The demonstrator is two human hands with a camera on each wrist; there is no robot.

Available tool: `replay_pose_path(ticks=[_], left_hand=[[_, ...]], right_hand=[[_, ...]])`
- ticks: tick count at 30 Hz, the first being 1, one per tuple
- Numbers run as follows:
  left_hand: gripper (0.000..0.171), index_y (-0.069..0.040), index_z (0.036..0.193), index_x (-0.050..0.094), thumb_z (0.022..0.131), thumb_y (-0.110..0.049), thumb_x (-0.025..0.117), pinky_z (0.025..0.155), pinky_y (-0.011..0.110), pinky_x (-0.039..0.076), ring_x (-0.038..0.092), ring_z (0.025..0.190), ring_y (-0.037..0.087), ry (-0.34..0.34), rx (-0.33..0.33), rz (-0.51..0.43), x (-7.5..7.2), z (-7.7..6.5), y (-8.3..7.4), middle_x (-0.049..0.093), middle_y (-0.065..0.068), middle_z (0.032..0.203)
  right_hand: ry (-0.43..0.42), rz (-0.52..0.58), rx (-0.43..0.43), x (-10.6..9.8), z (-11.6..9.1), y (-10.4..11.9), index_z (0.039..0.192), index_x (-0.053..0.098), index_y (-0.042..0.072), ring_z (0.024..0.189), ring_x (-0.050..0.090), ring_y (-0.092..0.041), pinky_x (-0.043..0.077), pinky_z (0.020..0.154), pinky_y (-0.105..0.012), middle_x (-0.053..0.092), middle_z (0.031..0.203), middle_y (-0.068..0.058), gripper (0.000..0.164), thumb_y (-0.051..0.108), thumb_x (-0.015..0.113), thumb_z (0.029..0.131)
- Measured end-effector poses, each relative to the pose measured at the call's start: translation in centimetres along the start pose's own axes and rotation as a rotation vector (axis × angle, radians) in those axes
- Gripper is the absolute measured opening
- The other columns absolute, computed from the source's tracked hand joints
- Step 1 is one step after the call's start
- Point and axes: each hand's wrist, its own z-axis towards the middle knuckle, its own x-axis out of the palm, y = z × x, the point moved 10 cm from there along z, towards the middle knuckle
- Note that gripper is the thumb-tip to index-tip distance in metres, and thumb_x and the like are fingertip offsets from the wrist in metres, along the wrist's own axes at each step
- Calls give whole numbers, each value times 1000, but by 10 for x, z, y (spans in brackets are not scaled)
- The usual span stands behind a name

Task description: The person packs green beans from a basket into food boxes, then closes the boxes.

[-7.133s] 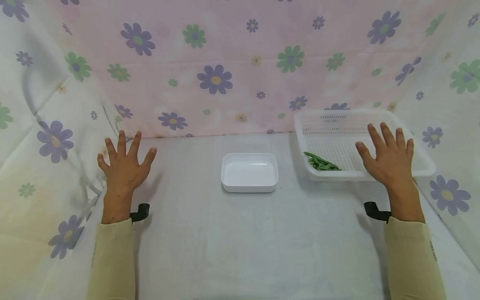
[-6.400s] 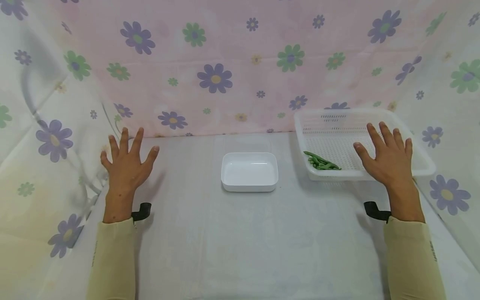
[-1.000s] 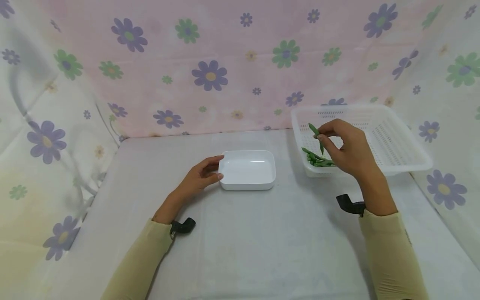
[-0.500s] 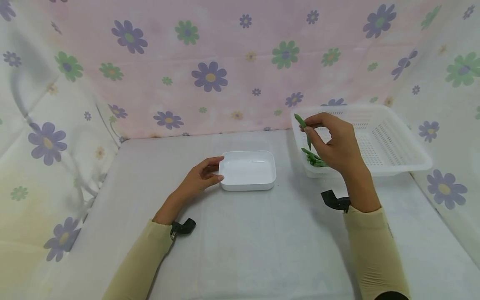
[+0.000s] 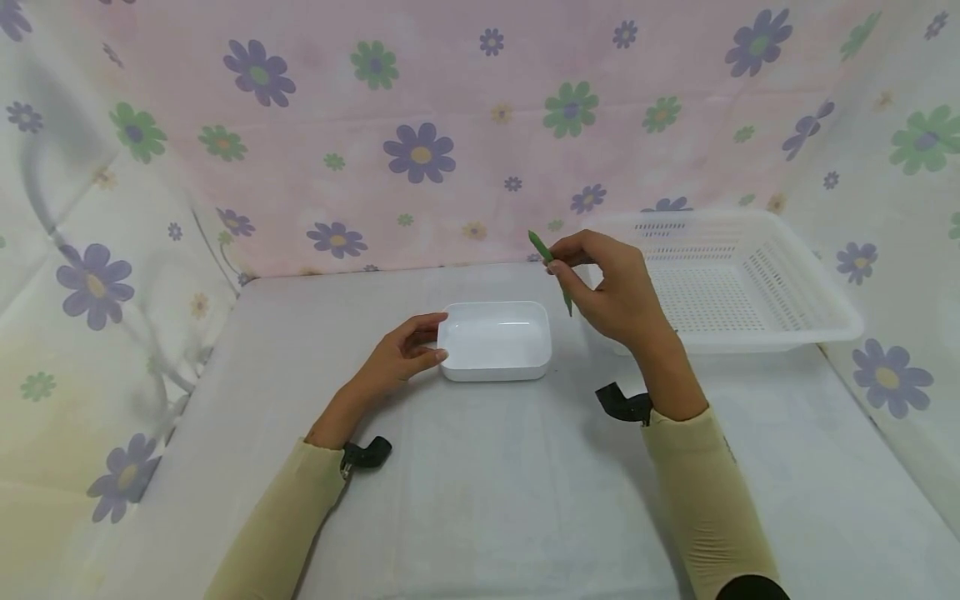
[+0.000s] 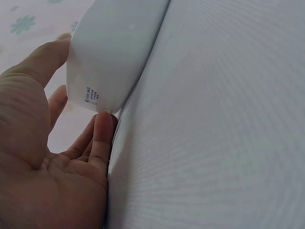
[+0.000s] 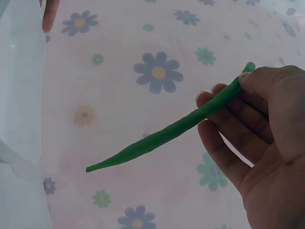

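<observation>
My right hand (image 5: 611, 287) pinches one green bean (image 5: 540, 247) between thumb and fingers, above the table and to the right of a white rectangular dish (image 5: 495, 374). In the right wrist view the bean (image 7: 167, 136) slants down and left, its thin end free. My left hand (image 5: 397, 354) holds the dish's left end, thumb near the front corner and a finger near the back one. The left wrist view shows fingertips against the outer wall of the dish (image 6: 116, 52). Nothing lies inside the dish. The beans in the white basket (image 5: 765, 338) are hidden behind my right hand and wrist.
The perforated basket stands at the back right of the white-covered table (image 5: 480, 483). A flowered pink curtain (image 5: 330, 158) closes off the back, and pale flowered cloth hangs at both sides. A black wrist mount (image 5: 624, 403) juts inward from my right wrist.
My right hand has moved left with the green bean, out from over the basket and closer to the dish. My left hand and the dish have stayed in place.
</observation>
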Motion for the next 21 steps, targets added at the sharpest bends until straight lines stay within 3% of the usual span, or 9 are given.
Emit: replay_pose_path(ticks=[6, 21], left_hand=[[64, -16, 157, 50, 100, -8, 76, 105, 26, 54, 57, 135, 33, 3, 0, 7, 0, 0, -1, 55, 14, 151], [64, -14, 158, 49, 100, -6, 75, 104, 24, 54, 55, 138, 35, 8, 14, -11, 1, 0, 2, 53, 15, 153]], right_hand=[[46, 84, 59, 26, 0, -5, 118, 69, -1, 94, 74, -19, 64, 86, -36, 77, 104, -8, 17, -1, 71, 101], [136, 173, 158, 88, -13, -35, 121, 69, 2, 95, 73, -20, 63, 87, -37, 75, 104, -8, 19, 0, 69, 102]])
